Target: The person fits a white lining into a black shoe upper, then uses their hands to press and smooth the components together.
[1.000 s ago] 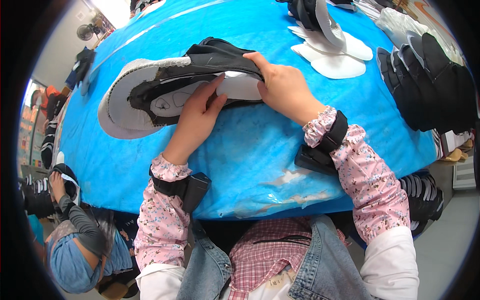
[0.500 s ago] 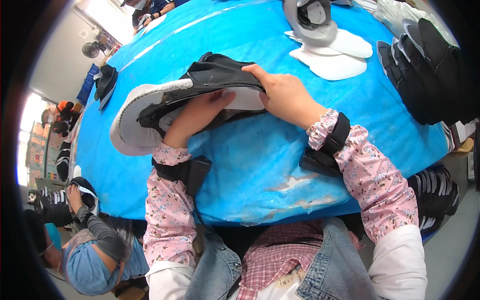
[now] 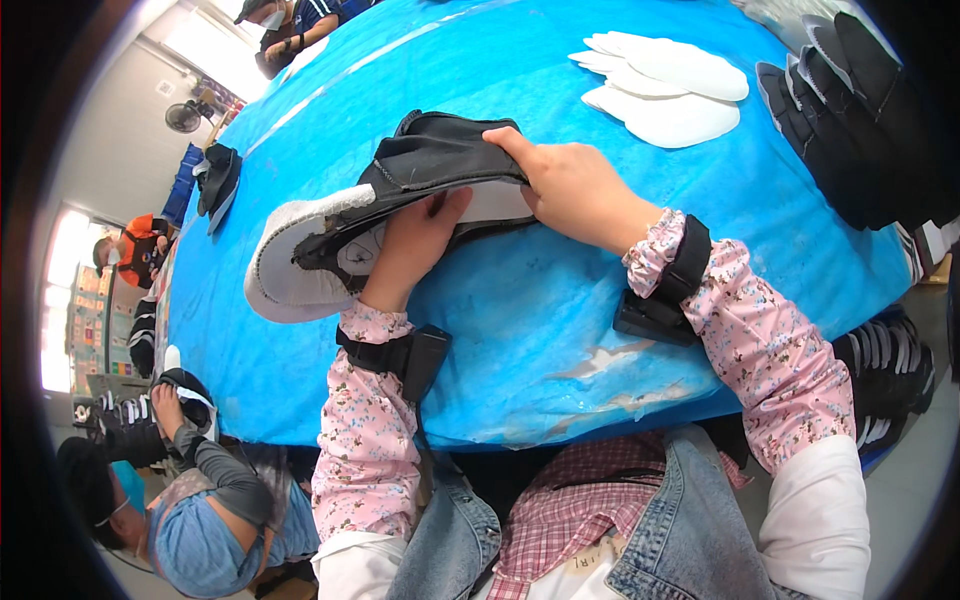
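A black shoe upper (image 3: 440, 150) with a pale grey-white end (image 3: 285, 285) on its left is held up on its side over the table, its opening facing me. My left hand (image 3: 418, 240) reaches into that opening, thumb up against a white insole (image 3: 495, 203) inside it; its fingertips are hidden by the upper. My right hand (image 3: 580, 195) is closed on the right end of the upper, index finger along the top and thumb at the opening's edge. Loose white insoles (image 3: 680, 120) lie in an overlapping pile beyond my right hand.
Blue sheeting (image 3: 530, 340) covers the table, torn near the front edge. Several black uppers (image 3: 850, 130) stand stacked at the right; another upper (image 3: 217, 185) lies far left. A co-worker (image 3: 215, 510) handles a shoe at lower left. Laced black shoes (image 3: 885, 370) sit below the right edge.
The grey shoe part that was over the white insole pile is out of view. The whole view has shifted slightly. Both my hands keep nearly the same hold on the upper.
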### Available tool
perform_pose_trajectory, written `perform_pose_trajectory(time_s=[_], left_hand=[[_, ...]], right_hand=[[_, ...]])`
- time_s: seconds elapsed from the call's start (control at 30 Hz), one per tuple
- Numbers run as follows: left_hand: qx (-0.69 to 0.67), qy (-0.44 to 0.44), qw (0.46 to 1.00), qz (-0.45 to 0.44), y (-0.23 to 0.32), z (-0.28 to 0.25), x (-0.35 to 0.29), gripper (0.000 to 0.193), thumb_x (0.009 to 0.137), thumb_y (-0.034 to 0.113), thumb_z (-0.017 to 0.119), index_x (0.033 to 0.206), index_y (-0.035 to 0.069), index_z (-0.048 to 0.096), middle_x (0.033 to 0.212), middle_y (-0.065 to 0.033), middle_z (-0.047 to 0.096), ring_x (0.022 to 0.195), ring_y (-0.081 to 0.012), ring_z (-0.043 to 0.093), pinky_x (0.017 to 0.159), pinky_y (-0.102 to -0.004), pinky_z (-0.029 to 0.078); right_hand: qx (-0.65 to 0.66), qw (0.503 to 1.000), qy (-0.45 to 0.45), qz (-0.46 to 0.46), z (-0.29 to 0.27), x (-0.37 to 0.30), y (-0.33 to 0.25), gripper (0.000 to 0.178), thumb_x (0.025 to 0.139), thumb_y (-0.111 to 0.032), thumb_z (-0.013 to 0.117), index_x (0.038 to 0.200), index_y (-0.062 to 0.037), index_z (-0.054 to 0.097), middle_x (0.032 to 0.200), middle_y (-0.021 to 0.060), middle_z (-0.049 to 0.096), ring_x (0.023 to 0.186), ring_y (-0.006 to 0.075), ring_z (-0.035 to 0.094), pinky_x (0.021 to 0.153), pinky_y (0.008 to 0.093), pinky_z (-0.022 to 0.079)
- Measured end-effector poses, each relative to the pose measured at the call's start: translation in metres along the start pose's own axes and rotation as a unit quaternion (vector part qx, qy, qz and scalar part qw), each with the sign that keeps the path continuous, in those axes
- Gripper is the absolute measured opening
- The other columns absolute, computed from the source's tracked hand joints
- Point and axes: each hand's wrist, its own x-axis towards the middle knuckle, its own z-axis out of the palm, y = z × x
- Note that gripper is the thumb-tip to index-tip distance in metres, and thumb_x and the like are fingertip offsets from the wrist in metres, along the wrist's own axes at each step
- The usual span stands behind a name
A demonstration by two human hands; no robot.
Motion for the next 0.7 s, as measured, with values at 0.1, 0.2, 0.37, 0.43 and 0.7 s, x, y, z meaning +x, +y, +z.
perform_pose_trajectory(time_s=[0.1,0.2,0.37,0.43,0.7], left_hand=[[0.224,0.007,0.975,0.001,0.013,-0.004,-0.002,0.034,0.088,0.031,0.051,0.104,0.003,0.058,0.098,-0.0106,0.061,0.085,-0.0193,0.058,0.078,-0.0301,0.043],[0.238,0.021,0.970,0.053,0.003,-0.012,-0.003,0.034,0.087,0.033,0.051,0.106,0.006,0.058,0.102,-0.0107,0.061,0.092,-0.0258,0.057,0.082,-0.0334,0.042],[0.274,0.016,0.957,0.090,0.001,-0.012,-0.002,0.036,0.088,0.034,0.048,0.106,0.005,0.058,0.100,-0.0109,0.061,0.094,-0.0236,0.056,0.083,-0.0316,0.041],[0.311,0.030,0.944,0.106,0.003,-0.007,-0.002,0.032,0.087,0.033,0.049,0.105,0.008,0.059,0.104,-0.0127,0.060,0.098,-0.0294,0.055,0.085,-0.0345,0.041],[0.361,0.130,0.910,0.160,-0.010,0.000,-0.002,0.027,0.086,0.029,0.050,0.098,0.008,0.062,0.095,-0.0123,0.061,0.086,-0.0302,0.059,0.076,-0.0382,0.045]], right_hand=[[-0.025,1.000,0.011,-0.011,0.001,-0.003,-0.001,0.057,0.070,-0.001,0.053,0.124,-0.0084,0.035,0.070,0.0153,0.058,0.063,0.0330,0.057,0.056,0.0410,0.045],[-0.038,0.999,0.012,-0.018,0.001,-0.003,-0.003,0.058,0.070,-0.001,0.054,0.125,-0.0082,0.035,0.070,0.0140,0.058,0.062,0.0317,0.057,0.055,0.0394,0.045],[-0.042,0.998,0.022,-0.028,0.002,-0.003,-0.003,0.058,0.070,-0.001,0.054,0.125,-0.0065,0.035,0.069,0.0135,0.058,0.061,0.0308,0.057,0.054,0.0385,0.045],[-0.049,0.998,0.022,-0.028,0.001,-0.003,-0.002,0.058,0.070,-0.001,0.053,0.124,-0.0058,0.035,0.069,0.0135,0.058,0.061,0.0307,0.057,0.054,0.0385,0.045],[-0.067,0.995,0.045,-0.056,0.000,-0.003,-0.005,0.045,0.071,-0.001,0.052,0.114,0.0002,0.040,0.064,0.0126,0.059,0.059,0.0283,0.059,0.050,0.0372,0.046]])
